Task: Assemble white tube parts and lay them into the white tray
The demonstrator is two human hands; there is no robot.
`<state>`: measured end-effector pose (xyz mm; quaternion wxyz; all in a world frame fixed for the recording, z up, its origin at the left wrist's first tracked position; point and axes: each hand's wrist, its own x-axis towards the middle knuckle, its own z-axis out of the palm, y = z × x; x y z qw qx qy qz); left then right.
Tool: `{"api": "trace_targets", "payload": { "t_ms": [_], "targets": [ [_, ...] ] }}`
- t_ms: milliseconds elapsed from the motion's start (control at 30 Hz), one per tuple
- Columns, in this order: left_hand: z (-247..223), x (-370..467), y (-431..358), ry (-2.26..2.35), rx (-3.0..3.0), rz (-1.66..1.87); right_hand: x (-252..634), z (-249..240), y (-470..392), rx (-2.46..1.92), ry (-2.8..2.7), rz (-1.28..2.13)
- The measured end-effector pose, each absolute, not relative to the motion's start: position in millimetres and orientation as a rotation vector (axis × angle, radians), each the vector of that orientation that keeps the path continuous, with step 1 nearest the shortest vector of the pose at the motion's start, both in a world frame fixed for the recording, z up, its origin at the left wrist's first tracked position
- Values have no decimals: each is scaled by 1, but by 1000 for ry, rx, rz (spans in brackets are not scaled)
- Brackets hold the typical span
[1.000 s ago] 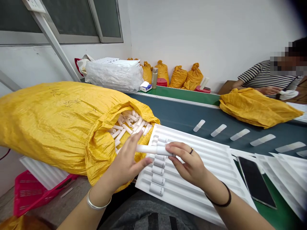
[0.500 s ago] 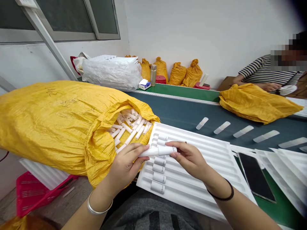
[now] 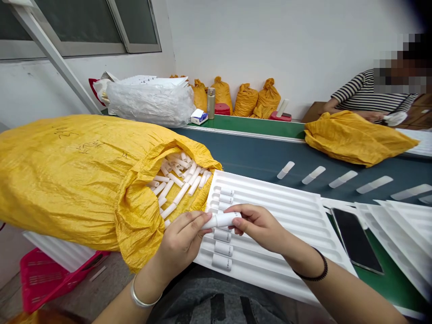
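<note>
Between my two hands, above the white grooved tray (image 3: 290,211), is a slim white plastic tube (image 3: 224,219) with a wider sleeve on its right part. My left hand (image 3: 184,238) pinches its left end, partly hiding it. The fingers of my right hand (image 3: 259,225) close on the sleeved right end, where small print shows. Below and behind the tube, several short white printed sleeves (image 3: 222,262) lie in the left ends of the tray's grooves. A large yellow woven sack (image 3: 84,180) lies to the left, its mouth open on many loose white tubes (image 3: 181,193).
Several white tubes (image 3: 342,179) lie spaced along the dark conveyor belt (image 3: 249,153). A phone (image 3: 356,240) and stacked trays (image 3: 398,234) are at right. Another person (image 3: 367,96) sits across, behind a yellow sack (image 3: 357,137). A pink basket (image 3: 50,279) stands lower left.
My hands have come closer together, and less of the tube shows between them. They sit slightly lower over the tray. The view has shifted a little.
</note>
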<state>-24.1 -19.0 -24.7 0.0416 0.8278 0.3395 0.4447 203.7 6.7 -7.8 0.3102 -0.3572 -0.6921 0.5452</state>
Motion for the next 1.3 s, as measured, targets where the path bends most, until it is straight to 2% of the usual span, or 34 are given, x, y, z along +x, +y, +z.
{"api": "trace_targets", "payload": {
  "t_ms": [67, 133, 233, 367, 533, 767, 900, 1000, 1133, 1300],
  "targets": [
    [-32, -24, -17, 1011, 2575, 1179, 202, -16, 14, -934, -2152, 1201],
    [-39, -28, -9, 1113, 2600, 931, 202, -25, 32, -1058, -2385, 823],
    [-46, -43, 10, 1585, 2526, 567, 215, -37, 81, -1490, -2273, 416],
    [-52, -76, 33, 2108, 2301, 201, 253, -50, 154, -1914, -1958, 293],
    [-66, -95, 39, 2234, 2157, 115, 289, -65, 198, -2214, -1870, 430],
    [-65, -88, 42, 1945, 2189, 455, 292, -45, 179, -2344, -1971, 380],
    [-53, -71, 35, 1559, 2112, 1011, 247, -53, 138, -1920, -2288, 439],
    [-46, -58, 26, 1421, 2016, 1153, 216, -71, 119, -1656, -2437, 499],
    [-41, -46, 15, 1265, 1599, 1319, 207, -84, 119, -1564, -2424, 461],
    [-31, -43, 11, 978, 915, 1565, 211, -73, 113, -1459, -2279, 455]
  ]
}}
